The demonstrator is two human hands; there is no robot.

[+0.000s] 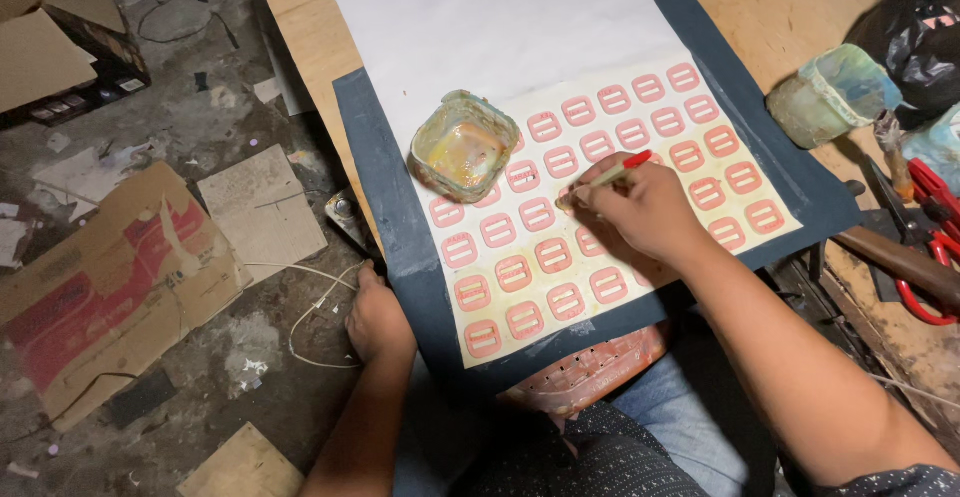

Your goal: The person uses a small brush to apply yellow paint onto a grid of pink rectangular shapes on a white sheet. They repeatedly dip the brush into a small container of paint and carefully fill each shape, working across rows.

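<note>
The right hand [645,207] pinches a red-tipped brush [612,174] over the sheet of pink squares [600,187] beside a glue tub [463,145], while the left hand [378,317] closes on the dark mat's edge [400,237].

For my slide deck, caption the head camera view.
Right hand brushes glue on pink buckle shapes; left hand steadies the board.

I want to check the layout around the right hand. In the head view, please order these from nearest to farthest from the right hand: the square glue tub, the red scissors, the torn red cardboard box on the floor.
From the right hand:
1. Square glue tub, on the sheet, just left of the hand.
2. Red scissors, at the right edge of the table.
3. Torn red cardboard box, on the floor, far left.
</note>
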